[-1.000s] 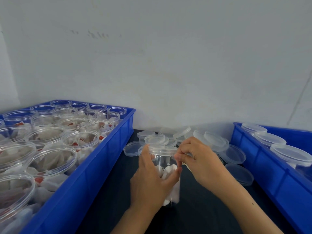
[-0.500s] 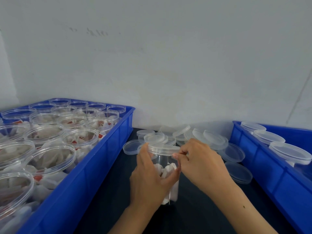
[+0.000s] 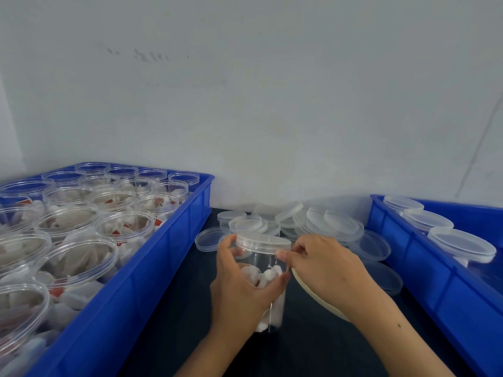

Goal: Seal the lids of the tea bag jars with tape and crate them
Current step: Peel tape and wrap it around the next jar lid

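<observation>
A clear plastic jar [image 3: 261, 258] with white tea bags inside and a clear lid [image 3: 262, 240] on top stands on the dark table in the middle. My left hand [image 3: 242, 289] is wrapped round the jar's body from the left. At the jar's right side, just under the lid rim, my right hand [image 3: 324, 265] pinches with thumb and fingertips; what it pinches is too thin and clear to make out. A beige tape roll [image 3: 313, 295] shows partly beneath my right wrist.
A blue crate [image 3: 168, 248] at the left holds several open jars of tea bags. Another blue crate [image 3: 424, 270] at the right holds lidded jars [image 3: 460, 243]. Several loose clear lids [image 3: 321, 221] lie piled on the table behind the jar, by the white wall.
My right hand has shifted slightly along the jar's right side under the lid rim. The left hand keeps its hold on the jar.
</observation>
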Action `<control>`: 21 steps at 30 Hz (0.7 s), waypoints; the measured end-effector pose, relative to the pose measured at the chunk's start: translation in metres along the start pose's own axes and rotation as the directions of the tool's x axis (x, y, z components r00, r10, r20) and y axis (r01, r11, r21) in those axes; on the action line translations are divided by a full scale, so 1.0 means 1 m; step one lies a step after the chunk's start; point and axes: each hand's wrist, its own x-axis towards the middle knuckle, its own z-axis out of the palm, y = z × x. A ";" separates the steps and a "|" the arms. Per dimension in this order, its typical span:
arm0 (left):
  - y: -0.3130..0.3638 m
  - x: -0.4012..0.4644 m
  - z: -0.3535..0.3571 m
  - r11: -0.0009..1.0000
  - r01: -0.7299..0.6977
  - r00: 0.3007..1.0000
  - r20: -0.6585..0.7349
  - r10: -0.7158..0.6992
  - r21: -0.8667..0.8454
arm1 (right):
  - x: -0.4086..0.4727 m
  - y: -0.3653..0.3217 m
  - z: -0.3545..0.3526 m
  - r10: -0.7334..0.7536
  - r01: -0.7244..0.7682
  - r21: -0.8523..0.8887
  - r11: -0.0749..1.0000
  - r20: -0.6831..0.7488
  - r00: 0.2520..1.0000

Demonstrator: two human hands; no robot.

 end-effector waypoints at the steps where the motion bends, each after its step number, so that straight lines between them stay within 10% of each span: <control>1: -0.001 0.000 0.000 1.000 -0.005 1.000 -0.001 0.005 -0.002 | 0.000 0.001 0.001 0.002 -0.002 0.022 1.000 0.007 1.000; 21: -0.004 0.011 -0.010 0.980 0.038 0.998 0.058 -0.027 -0.196 | 0.005 0.007 0.003 -0.230 0.200 0.185 0.962 0.162 0.960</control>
